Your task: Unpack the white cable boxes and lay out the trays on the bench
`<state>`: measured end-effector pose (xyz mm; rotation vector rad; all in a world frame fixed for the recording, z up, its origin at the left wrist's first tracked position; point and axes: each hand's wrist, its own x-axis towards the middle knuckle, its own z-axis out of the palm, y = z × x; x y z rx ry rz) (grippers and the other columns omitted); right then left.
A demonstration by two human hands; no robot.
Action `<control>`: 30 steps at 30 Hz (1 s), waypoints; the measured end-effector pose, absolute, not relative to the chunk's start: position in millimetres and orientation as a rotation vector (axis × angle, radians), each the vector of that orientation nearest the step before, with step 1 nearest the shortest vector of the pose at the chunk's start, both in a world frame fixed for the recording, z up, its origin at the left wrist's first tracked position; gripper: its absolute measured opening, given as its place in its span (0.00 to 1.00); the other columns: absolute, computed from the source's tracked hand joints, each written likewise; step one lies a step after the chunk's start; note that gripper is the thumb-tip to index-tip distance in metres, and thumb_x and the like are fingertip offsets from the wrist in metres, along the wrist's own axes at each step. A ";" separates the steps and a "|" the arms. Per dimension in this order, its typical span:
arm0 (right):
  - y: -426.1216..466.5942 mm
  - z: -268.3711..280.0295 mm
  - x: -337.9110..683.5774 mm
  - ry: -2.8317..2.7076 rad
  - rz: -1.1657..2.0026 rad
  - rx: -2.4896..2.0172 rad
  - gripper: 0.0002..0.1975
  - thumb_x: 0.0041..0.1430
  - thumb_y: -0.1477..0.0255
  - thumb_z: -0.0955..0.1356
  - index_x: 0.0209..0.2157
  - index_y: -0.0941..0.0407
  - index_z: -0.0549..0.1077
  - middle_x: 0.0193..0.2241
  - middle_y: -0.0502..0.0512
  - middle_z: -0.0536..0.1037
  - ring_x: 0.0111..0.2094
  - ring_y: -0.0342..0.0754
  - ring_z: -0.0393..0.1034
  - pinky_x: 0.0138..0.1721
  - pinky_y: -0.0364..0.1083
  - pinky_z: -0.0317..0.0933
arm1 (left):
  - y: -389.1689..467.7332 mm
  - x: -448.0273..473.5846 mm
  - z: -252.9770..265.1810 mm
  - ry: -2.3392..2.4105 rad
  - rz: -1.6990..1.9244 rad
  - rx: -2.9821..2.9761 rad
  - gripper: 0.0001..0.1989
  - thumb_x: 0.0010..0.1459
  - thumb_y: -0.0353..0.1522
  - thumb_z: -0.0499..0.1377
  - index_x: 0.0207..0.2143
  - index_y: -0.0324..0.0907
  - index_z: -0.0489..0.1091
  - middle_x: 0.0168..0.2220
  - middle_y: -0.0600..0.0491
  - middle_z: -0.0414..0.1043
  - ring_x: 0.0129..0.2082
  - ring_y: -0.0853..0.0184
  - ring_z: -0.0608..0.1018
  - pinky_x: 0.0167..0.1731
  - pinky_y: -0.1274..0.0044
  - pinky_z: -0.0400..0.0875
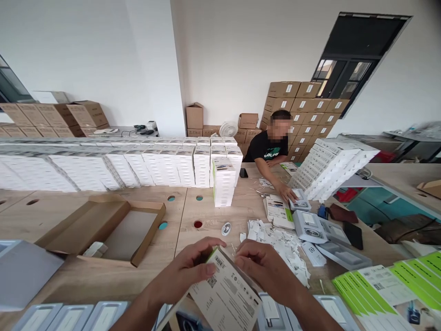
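A white printed box [225, 294] with a green edge, a barcode and small text is tilted up close to me. My left hand [188, 266] grips its upper left part, the thumb lying on the printed face. At the upper right edge, my right hand [263, 264] has its fingers bent in and pressed against the box; the fingertips are partly hidden. Pale blue trays [105, 317] with white items lie below my arms. To the right, flat printed boxes [379, 292] with green ends overlap in a fan. Torn white paper scraps [275, 246] are heaped just beyond my right hand.
A co-worker [267, 145] across the table reaches toward a tray [300, 201]. Stacked white boxes [131, 168] line the far side, with a shorter stack [224, 184] before them. An open brown carton [138, 239] lies left. A coiled white cable [226, 229] rests mid-table.
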<state>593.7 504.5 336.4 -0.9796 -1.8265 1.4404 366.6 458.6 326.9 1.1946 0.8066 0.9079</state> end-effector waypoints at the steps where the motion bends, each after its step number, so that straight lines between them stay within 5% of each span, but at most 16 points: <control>1: 504.9 336.8 591.7 -1.817 1.436 -0.989 0.12 0.58 0.61 0.70 0.30 0.55 0.78 0.29 0.52 0.74 0.31 0.46 0.67 0.31 0.43 0.60 | 458.6 366.5 326.2 0.811 0.901 1.202 0.24 0.58 0.39 0.61 0.56 0.47 0.64 0.36 0.53 0.66 0.33 0.68 0.69 0.31 0.77 0.61; 11: 501.9 337.9 584.1 -1.989 1.052 -0.934 0.09 0.60 0.67 0.69 0.29 0.52 0.80 0.27 0.52 0.73 0.28 0.45 0.68 0.29 0.43 0.61 | 463.5 367.4 327.3 0.767 0.937 1.208 0.25 0.55 0.39 0.63 0.55 0.46 0.66 0.37 0.52 0.68 0.34 0.66 0.69 0.32 0.76 0.62; 25: 508.8 333.1 603.3 -1.694 1.481 -1.047 0.14 0.58 0.57 0.69 0.33 0.52 0.82 0.34 0.54 0.78 0.36 0.50 0.71 0.37 0.47 0.64 | 477.6 370.7 302.9 0.748 1.186 0.981 0.17 0.55 0.36 0.62 0.47 0.44 0.68 0.32 0.54 0.68 0.27 0.70 0.70 0.26 0.79 0.61; 30: 488.6 321.9 601.6 -1.653 1.363 -0.998 0.16 0.64 0.58 0.64 0.46 0.49 0.79 0.50 0.56 0.75 0.52 0.54 0.67 0.53 0.51 0.61 | 475.2 377.6 292.0 0.764 1.309 0.898 0.18 0.52 0.39 0.64 0.45 0.43 0.70 0.29 0.55 0.69 0.24 0.72 0.69 0.23 0.81 0.60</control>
